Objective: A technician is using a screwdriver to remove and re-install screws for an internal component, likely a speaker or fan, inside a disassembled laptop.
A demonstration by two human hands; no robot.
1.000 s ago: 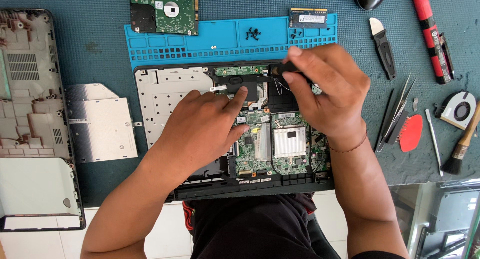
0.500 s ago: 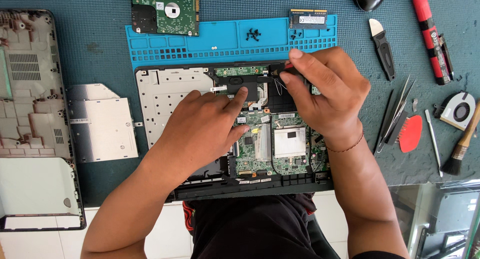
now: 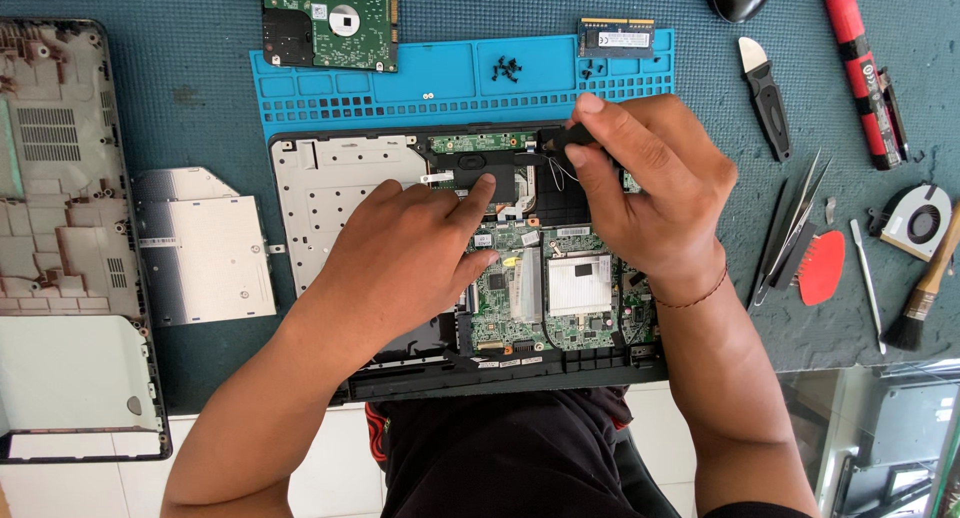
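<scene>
The right hand (image 3: pixel 650 193) is gripping a black tool (image 3: pixel 565 136), fingers closed round it, tip at the top of the opened laptop (image 3: pixel 340 188) on the counter. The left hand (image 3: pixel 405 253) is lying flat, forefinger pressing by the green board (image 3: pixel 530 288). This looks like a board-removal step; next calls for steady, gentle tip work.
</scene>
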